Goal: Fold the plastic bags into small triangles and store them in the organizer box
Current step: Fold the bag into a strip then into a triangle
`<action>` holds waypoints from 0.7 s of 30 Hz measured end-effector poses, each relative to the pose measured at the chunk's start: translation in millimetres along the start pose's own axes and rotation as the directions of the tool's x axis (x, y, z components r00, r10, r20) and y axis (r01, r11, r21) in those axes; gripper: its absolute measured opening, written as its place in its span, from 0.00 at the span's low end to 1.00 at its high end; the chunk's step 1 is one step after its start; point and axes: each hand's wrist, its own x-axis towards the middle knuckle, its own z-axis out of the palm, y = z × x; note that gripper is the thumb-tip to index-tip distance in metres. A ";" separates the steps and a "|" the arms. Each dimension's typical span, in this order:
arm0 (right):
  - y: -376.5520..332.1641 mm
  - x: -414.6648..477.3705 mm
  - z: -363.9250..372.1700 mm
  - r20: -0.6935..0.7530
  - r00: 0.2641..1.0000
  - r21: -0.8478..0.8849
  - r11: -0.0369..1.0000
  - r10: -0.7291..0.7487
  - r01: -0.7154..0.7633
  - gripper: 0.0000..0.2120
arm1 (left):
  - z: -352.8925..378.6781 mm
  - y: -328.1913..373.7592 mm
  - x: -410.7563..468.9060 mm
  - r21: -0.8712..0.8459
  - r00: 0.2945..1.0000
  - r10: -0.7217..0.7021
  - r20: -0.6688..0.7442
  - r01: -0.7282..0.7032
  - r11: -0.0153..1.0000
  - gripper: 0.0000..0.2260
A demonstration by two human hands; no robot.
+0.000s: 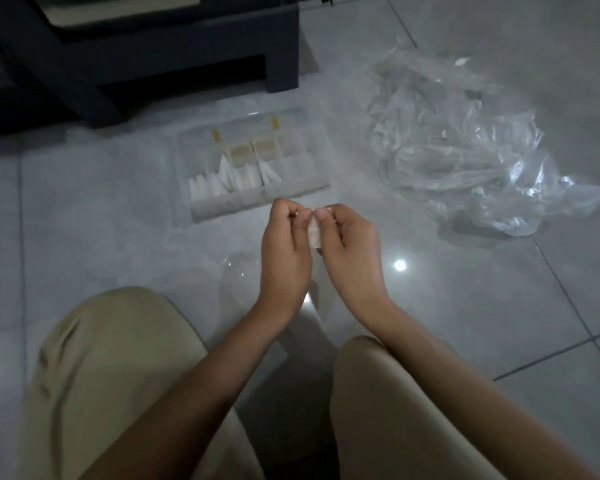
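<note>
Both hands meet just above the floor in front of my knees. My left hand [284,244] and my right hand [349,245] pinch a small folded clear plastic bag [314,235] between their fingertips; most of it is hidden by the fingers. A narrow strip of the same bag hangs down between my wrists. Just beyond the hands lies the clear organizer box [201,216], open, with several white folded triangles [222,181] standing in its middle compartments. To the right lies a crumpled pile of clear plastic bags [465,147].
I sit on a glossy grey tiled floor [118,220] with my knees in beige trousers [101,375] at the bottom. A dark plastic cabinet [174,53] stands at the back left, close behind the box. A lamp's reflection [399,265] shines on the tile.
</note>
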 end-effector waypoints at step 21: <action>-9.0 126.3 25.0 0.112 0.989 -0.061 0.994 0.098 -0.091 0.12 | -56.0 -55.1 112.1 0.739 0.855 0.166 0.491 -0.510 0.440 0.15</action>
